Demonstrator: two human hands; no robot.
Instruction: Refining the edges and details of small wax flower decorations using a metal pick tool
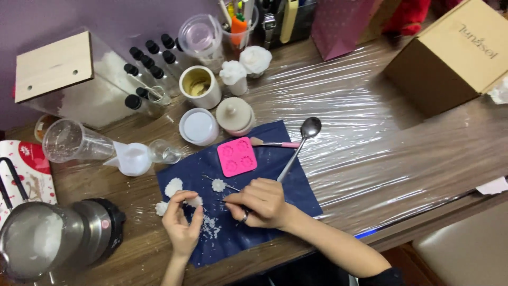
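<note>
Both hands (182, 222) (259, 204) pinch a white flower-shaped piece (194, 202) (crumbly, waxy-looking)

A silicone mould (237, 157) lies on a cloth mat (286, 180), a spoon (297, 147) to its right, two lidded jars (217, 121) behind it, a melting pot (50, 238) far left.

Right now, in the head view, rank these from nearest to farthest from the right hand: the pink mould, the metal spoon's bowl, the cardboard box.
From the right hand:
1. Pink mould, just above it on the blue cloth.
2. Spoon bowl, farther up and to the right, on the plastic-wrapped table.
3. Cardboard box, far upper right corner.
</note>
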